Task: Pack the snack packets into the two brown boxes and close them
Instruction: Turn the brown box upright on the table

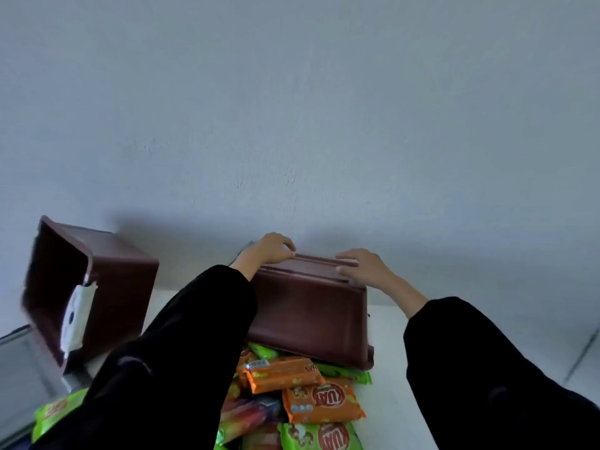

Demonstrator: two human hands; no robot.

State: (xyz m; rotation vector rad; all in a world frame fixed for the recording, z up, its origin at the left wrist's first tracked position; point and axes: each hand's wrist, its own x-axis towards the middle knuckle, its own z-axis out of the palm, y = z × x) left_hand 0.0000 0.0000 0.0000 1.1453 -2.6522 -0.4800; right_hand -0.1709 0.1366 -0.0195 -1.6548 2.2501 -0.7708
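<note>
A brown box (308,313) stands upside down at the back of the white table (386,394), its rim resting on a heap of snack packets (292,391) in orange and green wrappers. My left hand (272,248) curls over the box's far left top edge. My right hand (360,264) lies on the right of its top, fingers stretched along the ridge. A second brown box (94,287) lies tipped on its side at the left, its opening facing left, with a white latch on its rim. Both arms wear black sleeves.
A grey-white wall (292,108) rises directly behind the table. More green packets (52,414) lie at the lower left beneath my left sleeve. A grey surface (16,368) shows at the far left edge.
</note>
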